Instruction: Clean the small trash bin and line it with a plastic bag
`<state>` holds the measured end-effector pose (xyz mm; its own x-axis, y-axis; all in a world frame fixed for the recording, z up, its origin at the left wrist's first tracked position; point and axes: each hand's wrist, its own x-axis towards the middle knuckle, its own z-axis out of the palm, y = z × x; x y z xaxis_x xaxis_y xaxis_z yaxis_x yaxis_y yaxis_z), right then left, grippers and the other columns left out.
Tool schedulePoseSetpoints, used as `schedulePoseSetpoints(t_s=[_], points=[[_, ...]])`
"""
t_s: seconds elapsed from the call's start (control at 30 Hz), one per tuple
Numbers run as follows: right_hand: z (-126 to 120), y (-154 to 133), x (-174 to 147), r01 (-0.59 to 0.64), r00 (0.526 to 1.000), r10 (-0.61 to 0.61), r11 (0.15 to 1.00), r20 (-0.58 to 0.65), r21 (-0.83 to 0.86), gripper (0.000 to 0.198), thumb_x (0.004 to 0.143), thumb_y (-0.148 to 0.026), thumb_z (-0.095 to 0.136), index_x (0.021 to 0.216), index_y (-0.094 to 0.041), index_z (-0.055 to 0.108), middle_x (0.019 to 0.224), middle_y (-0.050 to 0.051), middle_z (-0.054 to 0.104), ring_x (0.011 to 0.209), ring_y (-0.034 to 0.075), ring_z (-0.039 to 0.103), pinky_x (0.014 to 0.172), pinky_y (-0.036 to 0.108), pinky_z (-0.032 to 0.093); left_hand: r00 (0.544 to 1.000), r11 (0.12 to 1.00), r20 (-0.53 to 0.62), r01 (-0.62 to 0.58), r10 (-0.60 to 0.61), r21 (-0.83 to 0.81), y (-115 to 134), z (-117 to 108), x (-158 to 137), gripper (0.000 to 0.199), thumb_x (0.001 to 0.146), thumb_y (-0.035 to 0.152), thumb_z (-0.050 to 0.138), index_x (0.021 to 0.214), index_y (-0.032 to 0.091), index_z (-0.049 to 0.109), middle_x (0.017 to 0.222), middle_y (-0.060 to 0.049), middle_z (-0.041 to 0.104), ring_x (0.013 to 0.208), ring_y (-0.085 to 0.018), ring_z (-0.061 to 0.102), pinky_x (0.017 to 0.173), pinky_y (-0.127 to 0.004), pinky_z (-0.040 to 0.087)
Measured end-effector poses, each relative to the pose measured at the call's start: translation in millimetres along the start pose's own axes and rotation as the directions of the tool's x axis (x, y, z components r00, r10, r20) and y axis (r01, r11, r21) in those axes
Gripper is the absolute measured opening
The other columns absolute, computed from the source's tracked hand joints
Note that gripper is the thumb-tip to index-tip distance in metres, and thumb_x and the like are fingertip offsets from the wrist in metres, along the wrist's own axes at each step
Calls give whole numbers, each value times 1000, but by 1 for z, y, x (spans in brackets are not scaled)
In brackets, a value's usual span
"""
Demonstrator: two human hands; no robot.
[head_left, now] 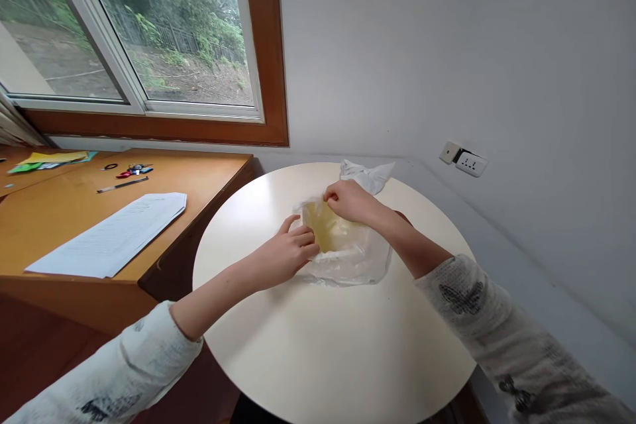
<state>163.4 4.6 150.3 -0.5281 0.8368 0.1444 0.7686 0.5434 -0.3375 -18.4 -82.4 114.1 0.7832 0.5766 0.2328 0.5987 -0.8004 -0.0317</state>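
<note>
A translucent white plastic bag point(355, 264) lies on the round table, its mouth open toward me and a yellowish inside showing. My left hand point(291, 252) is at the left side of the opening, with fingers curled over the rim and the thumb held a little apart. At the far rim, my right hand point(348, 199) pinches the bag's edge between thumb and fingers. Whatever gives the bag its yellow tint is not clear. Just behind my right hand sits a crumpled white plastic bag point(370, 177).
The round cream table point(342, 338) stands against the wall. A wooden desk point(199, 175) at left holds papers point(112, 232), a pen point(122, 185), keys point(134, 171) and coloured sheets point(52, 159). Above the desk is a window point(169, 33); a socket point(470, 163) is on the wall.
</note>
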Motion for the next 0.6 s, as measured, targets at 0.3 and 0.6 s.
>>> schedulePoseSetpoints(t_s=[0.3, 0.6], points=[[7, 33, -4, 16, 980, 36, 966, -196, 257, 26, 83, -30, 43, 93, -18, 63, 102, 6, 60, 95, 18, 51, 84, 29, 37, 1000, 1000, 0, -11, 11, -17, 3, -5, 2, 23, 85, 9, 37, 86, 20, 57, 85, -4, 60, 97, -19, 53, 105, -46, 18], [29, 64, -19, -203, 969, 243, 682, 44, 703, 52, 84, -57, 35, 117, -22, 54, 126, 9, 53, 115, 22, 49, 89, 33, 41, 962, 934, -108, 212, -252, -289, 2, -1, -6, 9, 85, 25, 48, 92, 21, 47, 131, -13, 34, 106, -24, 49, 75, -37, 48]])
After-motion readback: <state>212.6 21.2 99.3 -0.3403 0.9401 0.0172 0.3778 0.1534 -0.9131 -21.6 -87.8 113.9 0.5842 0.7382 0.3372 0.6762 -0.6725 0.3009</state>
